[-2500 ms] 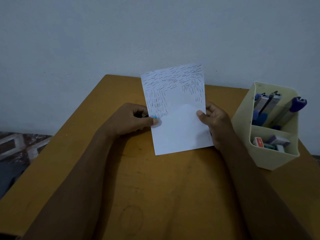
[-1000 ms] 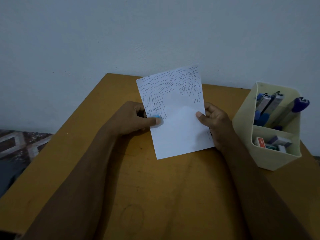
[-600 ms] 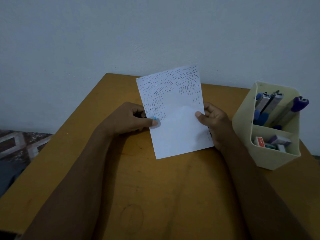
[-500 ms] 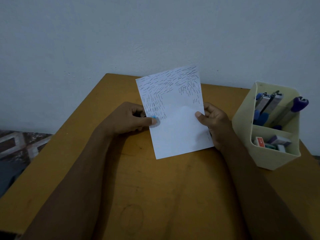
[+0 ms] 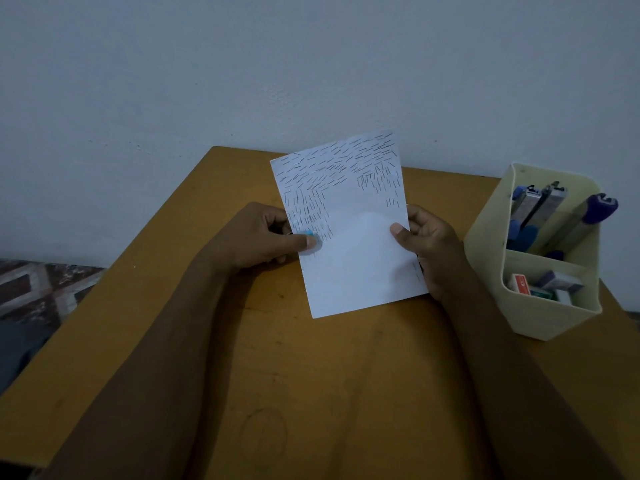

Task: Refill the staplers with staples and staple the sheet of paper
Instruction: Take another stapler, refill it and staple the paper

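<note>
Left hand: Your left hand (image 5: 258, 237) gripped a small blue stapler (image 5: 309, 233) on the sheet's left edge, with the thumb laid over its top and the fingers curled behind.
Right hand: Your right hand (image 5: 433, 251) pinched the sheet's right edge, thumb in front and fingers behind.
Sheet: The sheet of paper (image 5: 360, 265) stood nearly upright over the middle of the wooden table (image 5: 311, 375). Its far half was thick with staples and its near half was bare.
Change: Over the last seconds the sheet tipped slightly left and settled. Both hands kept their holds, and the stapler stayed at the same spot.
Meaning: You were probably driving a staple there, so stapling was under way rather than refilling.
Stock: At the right, well apart, the cream organiser (image 5: 485, 258) held the spare staplers (image 5: 530, 206) in its far compartment and the staple boxes (image 5: 523, 284) in its near one.
</note>
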{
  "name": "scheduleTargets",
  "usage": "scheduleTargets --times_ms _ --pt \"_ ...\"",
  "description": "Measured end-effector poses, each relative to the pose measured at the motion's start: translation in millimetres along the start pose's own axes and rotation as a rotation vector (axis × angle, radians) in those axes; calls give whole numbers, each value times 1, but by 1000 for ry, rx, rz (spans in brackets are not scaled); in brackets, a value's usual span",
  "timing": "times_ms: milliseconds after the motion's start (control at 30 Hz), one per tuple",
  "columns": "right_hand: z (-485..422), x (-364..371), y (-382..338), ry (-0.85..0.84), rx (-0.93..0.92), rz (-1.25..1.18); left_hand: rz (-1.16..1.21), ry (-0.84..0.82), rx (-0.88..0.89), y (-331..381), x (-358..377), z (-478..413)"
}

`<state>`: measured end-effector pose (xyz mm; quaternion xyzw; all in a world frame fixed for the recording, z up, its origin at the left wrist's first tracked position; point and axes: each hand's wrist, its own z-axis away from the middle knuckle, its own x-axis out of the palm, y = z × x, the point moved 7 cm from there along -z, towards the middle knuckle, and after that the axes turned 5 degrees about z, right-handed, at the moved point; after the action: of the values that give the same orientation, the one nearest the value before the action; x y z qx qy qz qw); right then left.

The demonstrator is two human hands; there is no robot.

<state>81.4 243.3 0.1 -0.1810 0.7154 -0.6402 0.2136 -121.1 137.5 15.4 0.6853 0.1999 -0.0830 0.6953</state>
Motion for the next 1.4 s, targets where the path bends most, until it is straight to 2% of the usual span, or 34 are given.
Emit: scheduleTargets --times_ms 533,800,1000,1133,1400 --pt "-2 -1 2 4 0 35 -1 12 -38 -6 -1 -2" --pt "-1 0 1 7 0 35 0 39 12 -3 -2 -3" --pt "-1 -1 1 17 8 41 -14 -5 -18 -4 2 -2" --pt "-2 -7 1 102 16 82 -11 14 -33 -4 -2 -3" --pt "-3 -10 4 120 71 124 136 -20 -152 -7 -1 0"
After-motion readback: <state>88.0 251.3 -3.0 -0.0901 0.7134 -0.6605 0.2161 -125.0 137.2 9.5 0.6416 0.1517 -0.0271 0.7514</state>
